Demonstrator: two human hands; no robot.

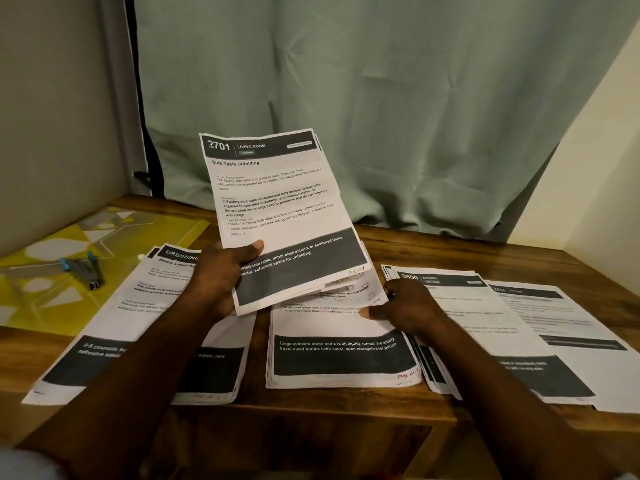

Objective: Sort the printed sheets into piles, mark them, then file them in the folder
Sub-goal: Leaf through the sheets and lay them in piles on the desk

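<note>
Lying flat at far left on the wooden table (433, 247): yellow folder (149, 230), blue-grey stapler (81, 270) on top. Just right of it, DRESSING pile (145, 317). Gripping a raised sheaf (277, 202) headed 2701 LIVING ROOM: left hand (221, 275), thumb in front, fingers behind. Below, middle pile (343, 355), with right hand (405, 306) at its right edge, thumb on top; pinching or only pressing, cannot tell. Then KITCHEN pile (485, 327) and 1 more pile (568, 327).

A green curtain (381, 98) hangs behind the wooden table (433, 247); possibly a stapler (83, 270) lies left.
</note>
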